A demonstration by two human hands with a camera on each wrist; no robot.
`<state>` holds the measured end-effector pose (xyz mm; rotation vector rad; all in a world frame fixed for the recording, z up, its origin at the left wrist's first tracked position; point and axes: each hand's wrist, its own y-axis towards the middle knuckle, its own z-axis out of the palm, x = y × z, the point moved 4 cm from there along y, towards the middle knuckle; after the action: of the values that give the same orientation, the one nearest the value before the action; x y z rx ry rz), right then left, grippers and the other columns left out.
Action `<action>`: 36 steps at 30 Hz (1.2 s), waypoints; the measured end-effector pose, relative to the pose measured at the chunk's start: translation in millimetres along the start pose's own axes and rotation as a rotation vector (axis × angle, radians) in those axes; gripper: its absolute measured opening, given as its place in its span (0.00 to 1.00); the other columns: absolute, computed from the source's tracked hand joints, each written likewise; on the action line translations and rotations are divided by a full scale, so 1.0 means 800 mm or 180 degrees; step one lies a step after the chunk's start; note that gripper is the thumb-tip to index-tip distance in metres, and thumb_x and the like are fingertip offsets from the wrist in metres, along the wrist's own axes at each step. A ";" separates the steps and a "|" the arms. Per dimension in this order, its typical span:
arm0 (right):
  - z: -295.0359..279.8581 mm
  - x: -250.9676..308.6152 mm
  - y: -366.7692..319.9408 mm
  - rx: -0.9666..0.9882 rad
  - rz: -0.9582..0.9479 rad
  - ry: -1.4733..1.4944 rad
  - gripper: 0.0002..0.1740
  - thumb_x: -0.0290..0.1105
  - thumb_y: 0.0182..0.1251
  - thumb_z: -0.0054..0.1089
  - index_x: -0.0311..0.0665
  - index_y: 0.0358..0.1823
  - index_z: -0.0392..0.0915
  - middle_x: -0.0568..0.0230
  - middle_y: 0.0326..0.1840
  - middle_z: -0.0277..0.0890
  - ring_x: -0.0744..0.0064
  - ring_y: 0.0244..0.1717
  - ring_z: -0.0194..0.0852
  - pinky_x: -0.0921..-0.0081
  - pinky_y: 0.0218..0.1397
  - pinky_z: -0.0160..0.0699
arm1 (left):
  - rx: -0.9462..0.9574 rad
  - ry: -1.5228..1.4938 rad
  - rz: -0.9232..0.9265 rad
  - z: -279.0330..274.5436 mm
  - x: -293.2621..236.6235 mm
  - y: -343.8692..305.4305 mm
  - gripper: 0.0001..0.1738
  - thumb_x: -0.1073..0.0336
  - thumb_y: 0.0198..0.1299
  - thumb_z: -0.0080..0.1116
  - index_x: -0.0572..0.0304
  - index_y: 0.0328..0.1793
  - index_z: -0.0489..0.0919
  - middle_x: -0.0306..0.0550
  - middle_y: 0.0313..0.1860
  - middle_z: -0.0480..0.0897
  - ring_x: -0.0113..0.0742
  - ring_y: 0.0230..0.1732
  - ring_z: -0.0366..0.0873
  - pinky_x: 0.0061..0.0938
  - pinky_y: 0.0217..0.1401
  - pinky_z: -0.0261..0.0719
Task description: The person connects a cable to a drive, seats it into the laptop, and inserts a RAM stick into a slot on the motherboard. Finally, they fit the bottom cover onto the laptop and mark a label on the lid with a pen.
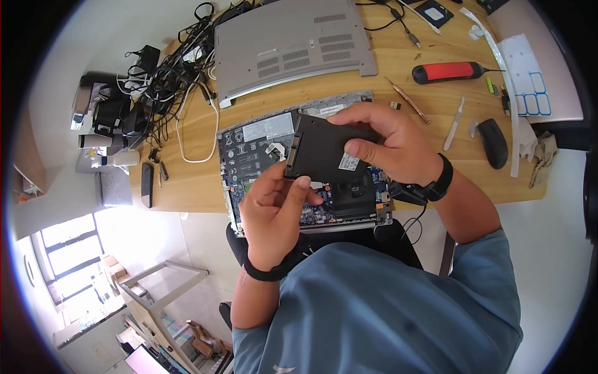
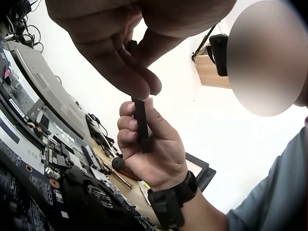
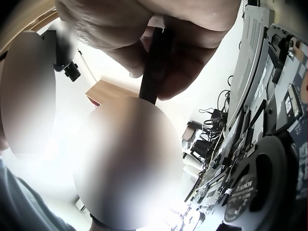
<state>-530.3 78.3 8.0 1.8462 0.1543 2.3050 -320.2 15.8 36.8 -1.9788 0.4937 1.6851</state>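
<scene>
A flat black drive [image 1: 324, 149] with a white label and a connector along its left edge is held above an opened laptop [image 1: 255, 146]. The right hand [image 1: 398, 146] grips its upper right side, thumb on the labelled face. At the lower left corner, the left hand [image 1: 277, 209] pinches the drive between thumb and fingers. In the left wrist view the drive [image 2: 141, 120] appears edge-on between both hands. The right wrist view shows the drive [image 3: 153, 67] edge-on in the right hand [image 3: 187, 43], with the laptop's fan [image 3: 255, 187] below.
Behind the laptop lies its grey bottom cover [image 1: 293, 47]. Tangled cables [image 1: 177, 81] fill the back left. To the right are a red and black screwdriver [image 1: 447, 72], a thin metal screwdriver [image 1: 408, 101], a white-handled blade [image 1: 455, 123] and a black mouse [image 1: 493, 143].
</scene>
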 end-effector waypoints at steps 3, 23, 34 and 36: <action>0.001 -0.001 0.000 -0.0038 -0.0224 -0.0009 0.21 0.26 0.73 0.65 0.32 0.65 0.75 0.60 0.61 0.77 0.72 0.62 0.77 0.73 0.64 0.77 | 0.0105 -0.0182 0.0019 0.007 -0.001 0.000 0.20 0.79 0.72 0.56 0.78 0.68 0.70 0.55 0.43 0.87 0.37 0.43 0.89 0.27 0.48 0.88; -0.005 0.010 -0.007 0.0072 -0.0394 0.0513 0.28 0.20 0.71 0.61 0.27 0.72 0.67 0.51 0.68 0.73 0.65 0.68 0.74 0.66 0.72 0.71 | 0.0013 -0.0188 0.0092 -0.011 -0.004 0.001 0.12 0.71 0.75 0.56 0.74 0.57 0.73 0.56 0.44 0.87 0.39 0.41 0.90 0.28 0.47 0.88; -0.006 0.012 -0.005 -0.0178 -0.0585 0.0383 0.30 0.14 0.67 0.62 0.31 0.71 0.70 0.56 0.60 0.79 0.69 0.61 0.79 0.73 0.60 0.81 | -0.0132 -0.0398 0.0108 -0.026 0.003 0.003 0.11 0.68 0.76 0.56 0.70 0.56 0.74 0.53 0.42 0.88 0.39 0.40 0.90 0.29 0.45 0.89; -0.006 0.015 -0.004 -0.0130 -0.0506 0.0483 0.32 0.13 0.67 0.62 0.32 0.73 0.69 0.56 0.59 0.79 0.69 0.59 0.80 0.72 0.61 0.82 | -0.0131 -0.0553 0.0102 -0.029 0.005 0.005 0.11 0.68 0.76 0.56 0.69 0.55 0.75 0.53 0.42 0.88 0.38 0.40 0.90 0.28 0.45 0.89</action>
<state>-536.8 84.2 17.6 1.5786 0.2627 2.3179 -303.5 -0.8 34.8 -1.8401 0.4327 1.8806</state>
